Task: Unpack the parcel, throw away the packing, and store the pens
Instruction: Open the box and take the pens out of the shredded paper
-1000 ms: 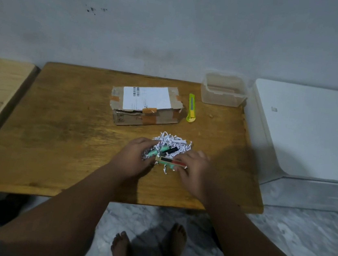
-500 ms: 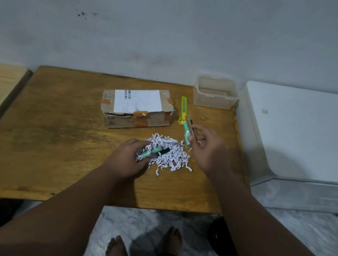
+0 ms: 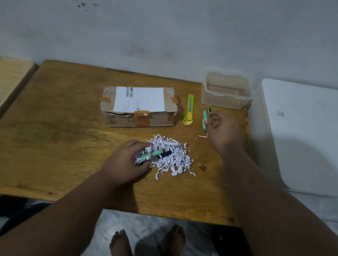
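The table point(image 3: 56, 135) is wood with a brownish varnish, worn and streaked, its grain showing and only faintly shiny. The parcel point(image 3: 138, 107) is matt brown cardboard, creased and scuffed, with a smooth white paper label and strips of glossy orange-brown tape. The packing point(image 3: 172, 160) is shredded white paper, crinkled and matt. The container point(image 3: 226, 92) is cloudy translucent plastic, smooth-walled. The utility knife point(image 3: 189, 113) has a glossy yellow-green plastic body. The pens point(image 3: 205, 119) look like smooth plastic, mint green. The wall point(image 3: 176, 22) is matt painted plaster, smudged.
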